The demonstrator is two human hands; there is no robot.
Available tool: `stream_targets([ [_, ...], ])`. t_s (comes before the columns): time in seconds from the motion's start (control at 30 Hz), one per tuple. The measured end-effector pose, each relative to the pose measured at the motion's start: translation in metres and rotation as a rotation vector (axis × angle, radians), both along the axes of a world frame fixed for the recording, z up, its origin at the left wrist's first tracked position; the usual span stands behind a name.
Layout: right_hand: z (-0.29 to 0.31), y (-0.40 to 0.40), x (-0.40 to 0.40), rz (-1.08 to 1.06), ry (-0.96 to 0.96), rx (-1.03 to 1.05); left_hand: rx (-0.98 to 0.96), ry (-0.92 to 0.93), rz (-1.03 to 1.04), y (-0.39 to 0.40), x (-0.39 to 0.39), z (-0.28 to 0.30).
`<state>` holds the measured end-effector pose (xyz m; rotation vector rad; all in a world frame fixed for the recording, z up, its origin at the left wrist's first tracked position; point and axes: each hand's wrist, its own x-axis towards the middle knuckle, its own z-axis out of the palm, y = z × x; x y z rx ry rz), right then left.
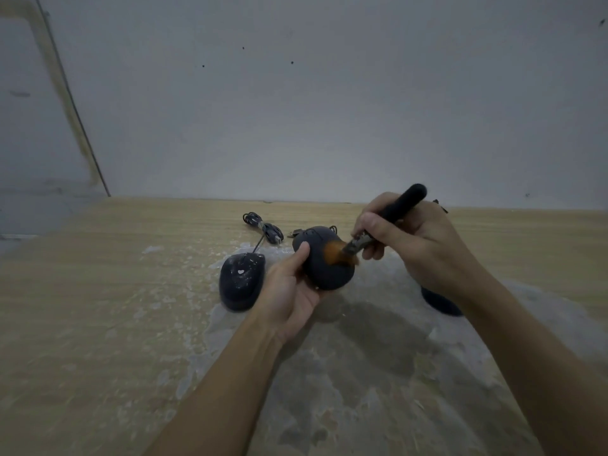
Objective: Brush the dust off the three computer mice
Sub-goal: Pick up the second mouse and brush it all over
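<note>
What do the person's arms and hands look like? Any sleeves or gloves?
Both forearms are bare right down to the bottom edge of the picture: no sleeves show. The left hand and the right hand wear no gloves. I see no rings, watch or wristband on either one. The nails look short and plain, though the light is dim, so small details are hard to make out.

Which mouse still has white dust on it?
The mouse on the table, left of the held mouse: white specks cover its top.
</note>
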<state>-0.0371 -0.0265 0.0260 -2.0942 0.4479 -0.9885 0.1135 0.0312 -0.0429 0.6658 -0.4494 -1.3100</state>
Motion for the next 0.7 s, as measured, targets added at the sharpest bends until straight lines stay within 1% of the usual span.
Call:
stream_targets([
  [0.07, 0.001, 0.0012, -0.0007, 0.065, 0.05, 0.05, 0.03, -0.014, 0.002, -0.0001, 0.0, -0.001],
  [0.1, 0.0019, 0.0006, -0.0021, 0.057, 0.037, 0.054, 0.036, -0.003, 0.007, -0.0005, 0.0, -0.0011],
  [0.17, 0.0025, -0.001, -0.0033, -0.032, -0.052, -0.014, 0.029, 0.028, 0.021, -0.0008, -0.0003, 0.001],
  [0.23, 0.0028, 0.0005, -0.0006, -0.073, -0.079, -0.068, 0.02, 0.011, 0.019, -0.0016, -0.0011, 0.0026],
  [0.33, 0.0045, 0.0043, -0.001, 0.04, 0.034, -0.006, 0.04, -0.009, 0.005, -0.0018, -0.0027, 0.0019],
  [0.37, 0.0059, 0.004, -0.0031, 0.047, 0.056, 0.003, 0.046, 0.001, 0.003, -0.0021, -0.0031, 0.0016],
  [0.47, 0.0067, 0.0025, -0.0049, -0.048, -0.001, -0.069, 0.04, 0.016, 0.013, -0.0021, -0.0042, 0.0027],
  [0.5, 0.0063, 0.0037, -0.0033, -0.05, -0.006, -0.09, 0.035, 0.002, 0.004, -0.0022, -0.0046, 0.0027],
  [0.53, 0.0053, 0.0058, -0.0007, -0.023, 0.02, -0.091, 0.03, -0.02, -0.008, -0.0014, -0.0054, 0.0031],
  [0.63, 0.0052, 0.0087, 0.0002, 0.066, 0.155, -0.003, 0.045, -0.059, -0.033, 0.0004, -0.0079, -0.0001],
  [0.7, 0.009, 0.0044, -0.0054, -0.013, 0.172, -0.027, 0.061, -0.004, -0.024, 0.0002, -0.0077, 0.0001],
])
